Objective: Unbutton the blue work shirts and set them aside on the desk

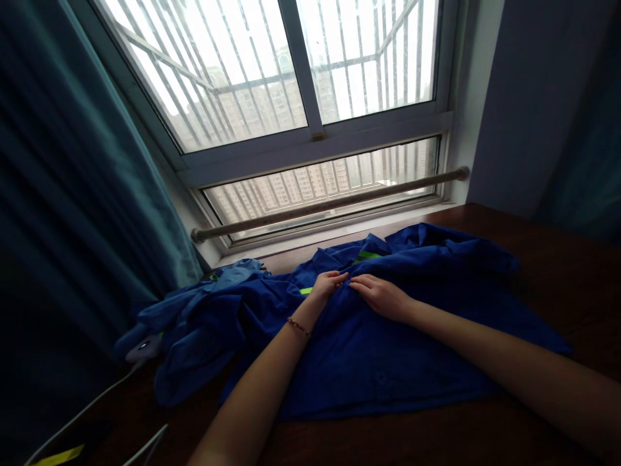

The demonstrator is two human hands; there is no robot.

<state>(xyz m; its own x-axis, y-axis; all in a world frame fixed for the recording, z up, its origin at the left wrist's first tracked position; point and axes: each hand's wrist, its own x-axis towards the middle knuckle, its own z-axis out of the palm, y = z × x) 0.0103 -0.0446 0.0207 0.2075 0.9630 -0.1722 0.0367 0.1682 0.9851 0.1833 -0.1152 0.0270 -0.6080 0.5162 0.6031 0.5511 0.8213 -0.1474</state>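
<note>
A blue work garment (369, 349) with yellow-green reflective strips lies spread over a dark wooden table (563, 272). My left hand (327, 285), with a bead bracelet at the wrist, rests on the cloth near its middle, fingers curled and pinching the fabric. My right hand (381, 294) lies right beside it on the same cloth, fingertips pressed together against the fabric. The fingertips of both hands nearly touch. A second bunched heap of blue cloth (194, 323) lies to the left.
A barred window (291, 77) with a metal rod (330, 204) across its sill runs along the table's far side. A teal curtain (72, 181) hangs on the left. A white cable (82, 411) and a small grey device (143, 348) lie at the table's left front.
</note>
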